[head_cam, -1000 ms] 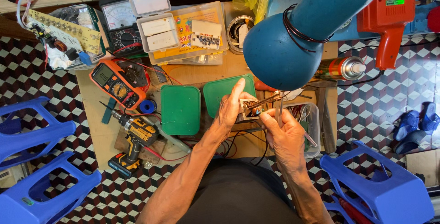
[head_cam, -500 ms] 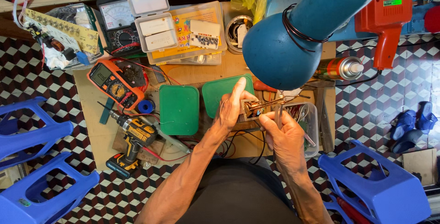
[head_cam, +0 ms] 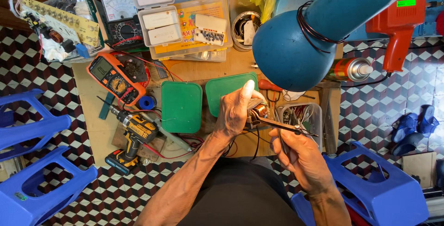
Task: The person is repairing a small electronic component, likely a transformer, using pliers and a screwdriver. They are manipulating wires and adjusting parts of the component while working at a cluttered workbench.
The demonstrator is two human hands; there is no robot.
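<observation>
Copper-wound coil [head_cam: 260,111] gripped in left hand [head_cam: 237,113], held above wooden tabletop [head_cam: 194,71] just beside green lid [head_cam: 181,106]. Right hand [head_cam: 298,154] closed around needle-nose pliers [head_cam: 282,125]; plier tips at coil, contact unclear. Blue lamp shade [head_cam: 289,52] overhangs work area. Yellow cordless drill [head_cam: 132,136] lies left; orange multimeter [head_cam: 115,76] beyond it.
</observation>
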